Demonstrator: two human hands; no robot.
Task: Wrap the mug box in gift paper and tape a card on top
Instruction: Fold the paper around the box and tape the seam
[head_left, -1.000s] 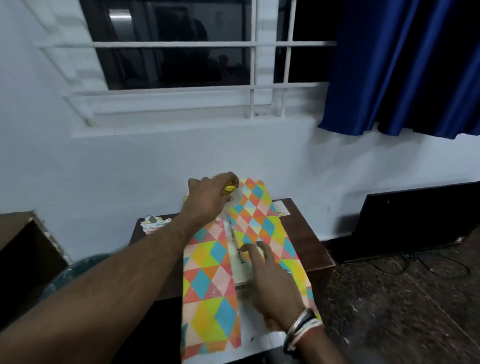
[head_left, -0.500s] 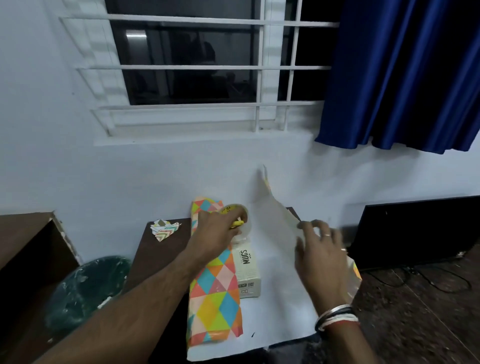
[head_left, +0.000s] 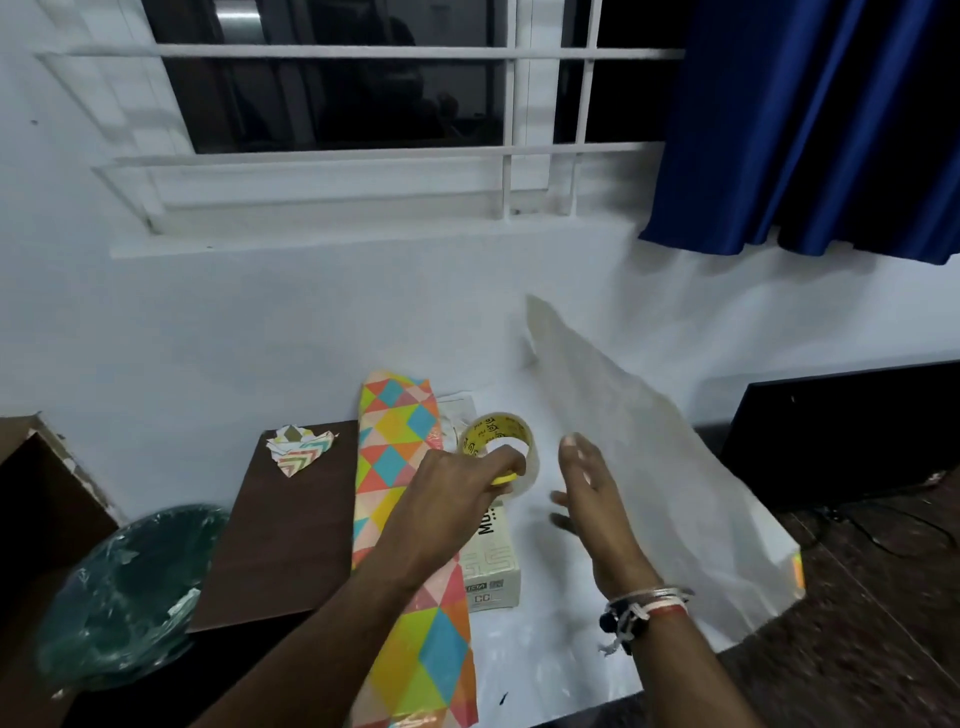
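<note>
A roll of clear tape (head_left: 484, 430) with a yellow core is gripped by the left hand (head_left: 457, 486), the fingers being curled round its near rim, and it is held just above the far end of the mug box (head_left: 491, 564). The box is laid lengthwise on the white underside of the gift paper (head_left: 389, 441), roughly in the middle of the sheet, with part of the word printed on its top hidden by the hand. The paper's left flap is turned up against the box so that its coloured diamond pattern is shown, while the right flap is raised in the air with its white side seen. The right hand (head_left: 592, 493) is held open to the right of the box, fingers straight and slightly blurred, and nothing is gripped by it; threads and bangles (head_left: 647, 608) are worn at its wrist. The sheet is spread over a dark brown table (head_left: 291, 535), at whose far left corner a small chevron-patterned folded paper (head_left: 298, 449) is placed. A plastic-lined bin (head_left: 124, 587) is seen beside the table on the left.
</note>
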